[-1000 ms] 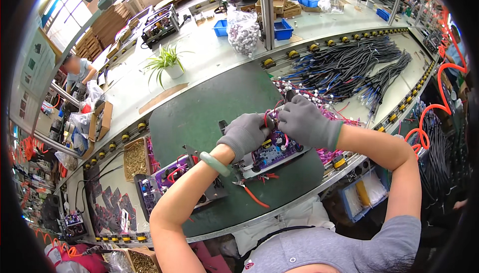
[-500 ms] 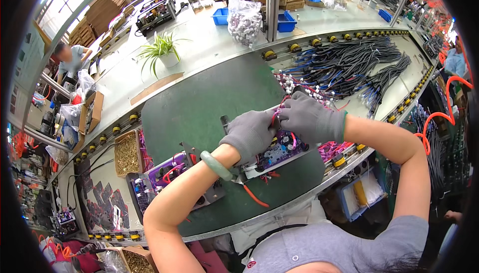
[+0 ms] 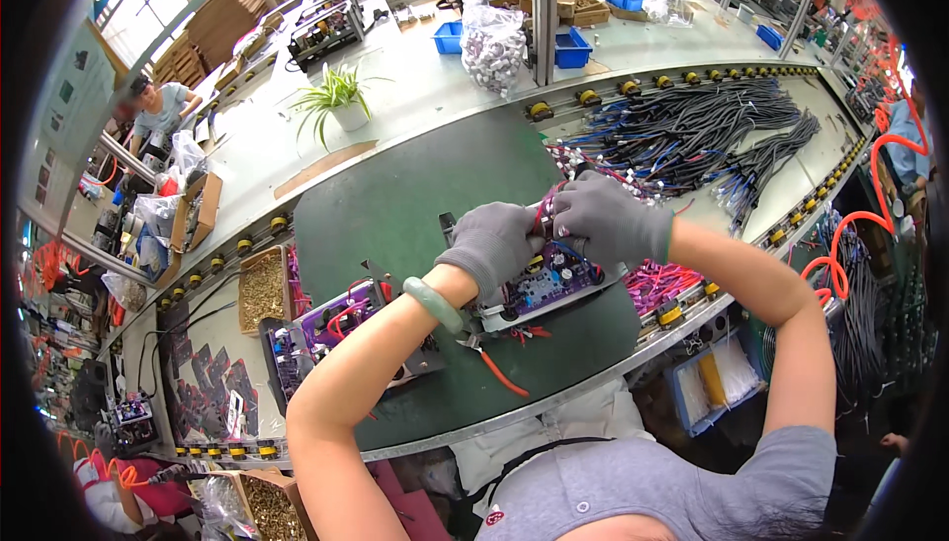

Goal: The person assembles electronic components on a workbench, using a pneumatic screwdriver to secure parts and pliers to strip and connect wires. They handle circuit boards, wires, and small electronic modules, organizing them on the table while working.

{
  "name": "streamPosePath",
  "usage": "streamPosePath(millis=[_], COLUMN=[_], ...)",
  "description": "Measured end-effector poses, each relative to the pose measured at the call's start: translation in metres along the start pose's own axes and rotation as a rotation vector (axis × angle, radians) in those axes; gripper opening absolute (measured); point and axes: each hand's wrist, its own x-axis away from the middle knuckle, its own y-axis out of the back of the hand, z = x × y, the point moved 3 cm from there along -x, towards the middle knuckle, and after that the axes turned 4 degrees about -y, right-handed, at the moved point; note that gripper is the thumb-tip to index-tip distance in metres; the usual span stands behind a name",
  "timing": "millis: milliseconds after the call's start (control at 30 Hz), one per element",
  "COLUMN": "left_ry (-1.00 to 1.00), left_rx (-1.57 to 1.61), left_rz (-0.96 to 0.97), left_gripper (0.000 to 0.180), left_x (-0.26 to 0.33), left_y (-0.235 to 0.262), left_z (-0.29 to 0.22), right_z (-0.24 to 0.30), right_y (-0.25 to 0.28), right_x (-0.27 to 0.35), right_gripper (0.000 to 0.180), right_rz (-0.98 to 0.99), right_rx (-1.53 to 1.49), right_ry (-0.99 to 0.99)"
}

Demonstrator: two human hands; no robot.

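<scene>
My gloved left hand (image 3: 491, 247) and gloved right hand (image 3: 608, 213) meet over a purple circuit board (image 3: 539, 294) on a metal base. Between their closed fingertips runs a small bunch of red wires (image 3: 544, 211); both hands pinch it, though the exact grip is partly hidden. My left forearm, with a green bangle, passes over a second unit with a purple board (image 3: 331, 321). In front of the first board lie orange-handled pliers (image 3: 502, 371) and a few small red pieces (image 3: 531, 332).
A dark green mat (image 3: 415, 180) covers the bench. Black cables (image 3: 692, 126) lie at right, pink-red wires (image 3: 660, 284) nearer me. At left is a box of brass-coloured parts (image 3: 263, 292). Beyond stand a potted plant (image 3: 348, 116) and a roller-lined rail (image 3: 593, 98). Another person sits far left.
My view has shifted slightly. My hands stay together over the board, with the fingertips and red wires moved a little; more of the wire bunch shows between them.
</scene>
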Motion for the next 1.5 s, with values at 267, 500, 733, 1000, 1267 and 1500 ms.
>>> streamPosePath(millis=[267, 500, 733, 1000, 1267, 1500], left_ry=[0.002, 0.095, 0.093, 0.041, 0.070, 0.166], left_rx=[0.181, 0.521, 0.581, 0.538, 0.651, 0.729], left_rz=[-0.051, 0.021, 0.033, 0.028, 0.040, 0.026], left_gripper=[0.030, 0.028, 0.025, 0.021, 0.024, 0.023], left_x=[-0.017, -0.023, -0.021, -0.023, -0.021, -0.019], left_y=[-0.001, -0.015, -0.016, -0.016, -0.016, -0.015], left_z=[0.001, 0.017, 0.015, 0.012, 0.014, 0.014], right_z=[-0.015, -0.019, -0.020, -0.021, -0.021, -0.022], right_y=[0.002, -0.002, -0.005, -0.006, -0.005, -0.007], right_x=[0.010, 0.012, 0.012, 0.014, 0.014, 0.015], right_gripper=[0.013, 0.008, 0.013, 0.012, 0.011, 0.014], right_rz=[-0.417, -0.419, -0.477, -0.464, -0.497, -0.530], right_rx=[-0.511, -0.574, -0.595, -0.576, -0.582, -0.621], right_ry=[-0.160, -0.164, -0.157, -0.182, -0.163, -0.141])
